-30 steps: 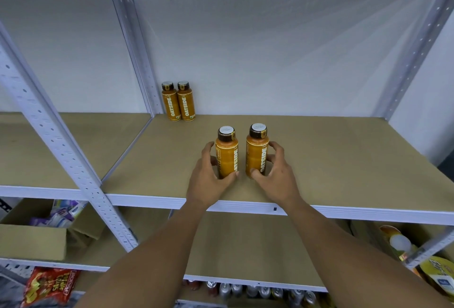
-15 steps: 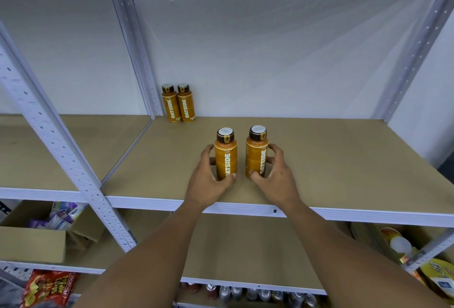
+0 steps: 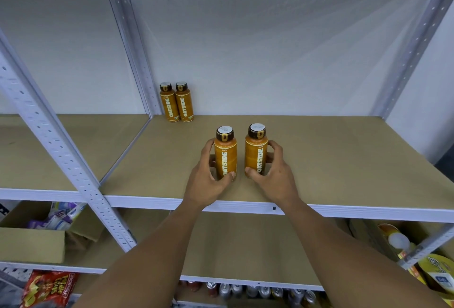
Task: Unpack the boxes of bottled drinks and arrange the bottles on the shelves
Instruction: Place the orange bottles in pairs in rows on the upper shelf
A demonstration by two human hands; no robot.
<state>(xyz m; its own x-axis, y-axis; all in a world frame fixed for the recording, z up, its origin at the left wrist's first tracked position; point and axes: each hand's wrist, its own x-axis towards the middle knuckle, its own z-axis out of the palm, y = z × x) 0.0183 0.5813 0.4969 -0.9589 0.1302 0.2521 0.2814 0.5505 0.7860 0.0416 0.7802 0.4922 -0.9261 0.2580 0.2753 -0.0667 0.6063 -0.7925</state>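
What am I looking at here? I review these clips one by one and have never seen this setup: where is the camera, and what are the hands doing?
There is no machine here. A person works with bare hands, and the only camera sits on their head, looking forward and down, so the arms coming in from below are the wearer's own. The left hand has its grip round one orange Oatside bottle, and the right hand round a second bottle. Both are upright, side by side with a gap, on the brown shelf board near its front edge. Two matching bottles stand in the back left corner. Lower down are a cardboard box and a row of cans.
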